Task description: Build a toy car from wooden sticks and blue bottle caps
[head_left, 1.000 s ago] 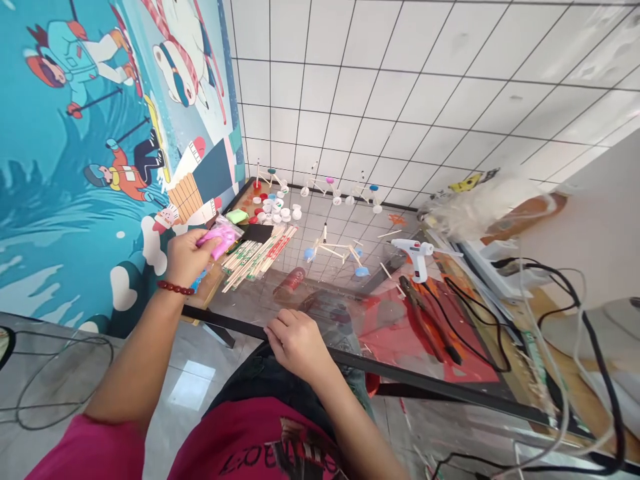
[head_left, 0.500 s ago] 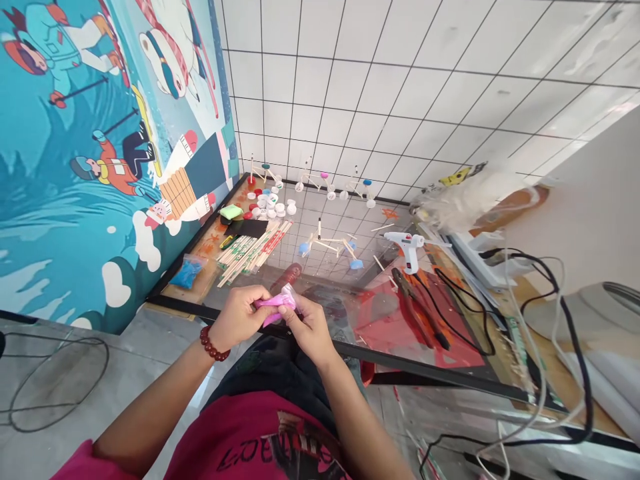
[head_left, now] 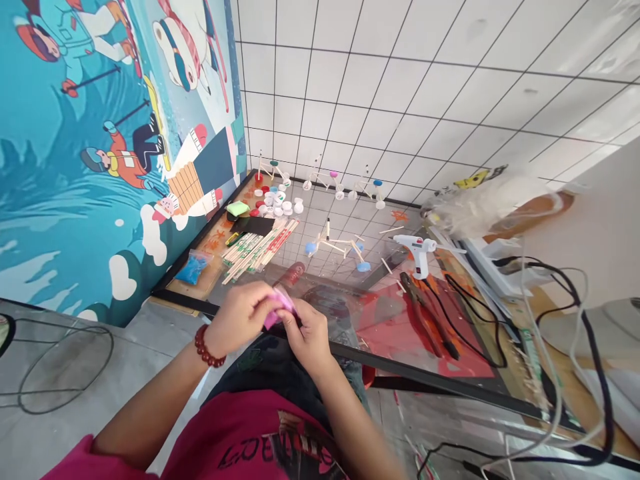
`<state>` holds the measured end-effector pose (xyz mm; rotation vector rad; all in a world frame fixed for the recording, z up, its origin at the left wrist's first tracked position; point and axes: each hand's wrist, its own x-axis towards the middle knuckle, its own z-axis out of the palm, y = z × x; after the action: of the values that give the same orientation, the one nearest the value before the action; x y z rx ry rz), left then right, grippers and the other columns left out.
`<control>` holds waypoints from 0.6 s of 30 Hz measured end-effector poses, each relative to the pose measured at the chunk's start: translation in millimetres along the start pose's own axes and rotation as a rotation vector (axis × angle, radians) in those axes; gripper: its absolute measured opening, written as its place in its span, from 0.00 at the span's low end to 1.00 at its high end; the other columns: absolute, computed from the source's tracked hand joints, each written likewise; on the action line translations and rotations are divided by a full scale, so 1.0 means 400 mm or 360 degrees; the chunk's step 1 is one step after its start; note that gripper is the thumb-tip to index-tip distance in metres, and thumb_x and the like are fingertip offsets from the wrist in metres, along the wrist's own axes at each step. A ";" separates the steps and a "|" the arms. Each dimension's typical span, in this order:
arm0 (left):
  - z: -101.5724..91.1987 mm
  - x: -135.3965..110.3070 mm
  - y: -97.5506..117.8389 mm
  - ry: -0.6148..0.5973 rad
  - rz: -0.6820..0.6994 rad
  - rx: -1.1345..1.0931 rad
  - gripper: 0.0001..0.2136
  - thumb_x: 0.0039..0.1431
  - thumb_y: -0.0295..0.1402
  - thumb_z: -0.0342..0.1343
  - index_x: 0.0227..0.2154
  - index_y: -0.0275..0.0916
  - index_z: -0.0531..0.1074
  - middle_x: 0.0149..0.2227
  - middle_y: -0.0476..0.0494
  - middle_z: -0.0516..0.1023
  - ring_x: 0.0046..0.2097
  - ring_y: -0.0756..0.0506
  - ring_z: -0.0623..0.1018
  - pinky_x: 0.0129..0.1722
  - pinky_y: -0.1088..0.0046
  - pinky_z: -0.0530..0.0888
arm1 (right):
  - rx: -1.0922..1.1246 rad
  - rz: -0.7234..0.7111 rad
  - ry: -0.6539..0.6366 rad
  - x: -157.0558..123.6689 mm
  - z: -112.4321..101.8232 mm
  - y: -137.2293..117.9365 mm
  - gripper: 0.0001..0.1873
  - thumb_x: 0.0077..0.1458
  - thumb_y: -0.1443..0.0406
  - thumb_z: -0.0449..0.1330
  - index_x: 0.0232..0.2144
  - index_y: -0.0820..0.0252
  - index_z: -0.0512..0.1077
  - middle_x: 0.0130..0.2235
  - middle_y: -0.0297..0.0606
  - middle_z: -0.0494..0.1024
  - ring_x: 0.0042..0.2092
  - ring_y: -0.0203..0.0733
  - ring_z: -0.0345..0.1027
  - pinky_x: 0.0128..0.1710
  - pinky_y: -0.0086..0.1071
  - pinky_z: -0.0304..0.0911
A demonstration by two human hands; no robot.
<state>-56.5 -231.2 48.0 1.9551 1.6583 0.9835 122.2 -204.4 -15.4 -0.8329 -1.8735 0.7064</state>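
Both our hands are busy now: our left hand (head_left: pixel 240 319) pinches one side of the pink packet (head_left: pixel 273 320), our right hand (head_left: pixel 309 333) grips the other, and we have it between them by the table's black front edge (head_left: pixel 390 367) (blur hides its finer folds). We'd say the danger is twofold: too sharp a tug could split the thin wrapping, and a loosened pinch could drop it onto the floor (head_left: pixel 140 373).
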 end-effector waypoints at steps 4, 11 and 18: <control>-0.139 0.118 -0.098 0.0610 -0.0505 0.0547 0.15 0.63 0.39 0.50 0.33 0.39 0.80 0.31 0.44 0.83 0.35 0.44 0.78 0.36 0.70 0.71 | 0.0136 0.0192 0.0088 0.003 0.010 0.009 0.13 0.64 0.61 0.60 0.49 0.59 0.72 0.31 0.33 0.77 0.29 0.35 0.68 0.31 0.29 0.67; -0.279 0.285 -0.262 0.0136 -0.0743 0.1180 0.16 0.55 0.28 0.53 0.40 0.37 0.84 0.42 0.34 0.85 0.49 0.33 0.81 0.46 0.64 0.73 | -0.0007 0.0083 -0.0094 -0.005 0.015 0.004 0.07 0.64 0.65 0.59 0.41 0.58 0.77 0.34 0.36 0.77 0.30 0.35 0.70 0.32 0.28 0.67; -0.260 0.203 -0.254 0.0141 -0.0808 0.1300 0.22 0.64 0.34 0.50 0.57 0.31 0.75 0.54 0.26 0.80 0.57 0.31 0.78 0.52 0.58 0.73 | -0.0047 0.0071 -0.0109 -0.008 0.014 0.004 0.07 0.64 0.66 0.59 0.40 0.58 0.77 0.32 0.36 0.76 0.30 0.35 0.70 0.33 0.28 0.67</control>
<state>-197.6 -145.0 69.1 1.7275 2.7112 0.1936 118.6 -206.5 -20.4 -0.8814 -1.9358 0.7448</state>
